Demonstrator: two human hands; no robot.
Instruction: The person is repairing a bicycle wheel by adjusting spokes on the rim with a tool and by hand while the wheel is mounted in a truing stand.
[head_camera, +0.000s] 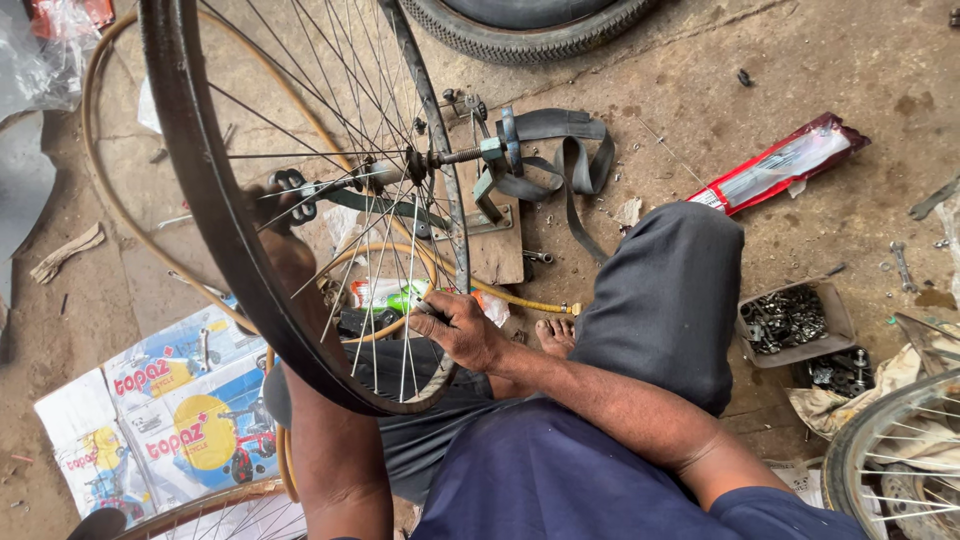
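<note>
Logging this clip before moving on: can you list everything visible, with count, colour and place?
bicycle wheel: one, black rim, silver spokes, upright on its stand at centre left.
truing stand: one, grey-green metal on a wooden board, centre.
rubber strip: one, black, looped beside the stand.
tyre: one, black, top edge.
bare rim: one, tan, flat on the floor behind the wheel.
long packet: one, red and clear, upper right.
parts box: one, cardboard, full of metal bits, right.
printed cartons: a few, white and blue, lower left.
second wheel: one, silver, lower right corner.
left hand: behind the spokes, near the hub.
right hand: fingers at the lower rim's spokes.
</note>
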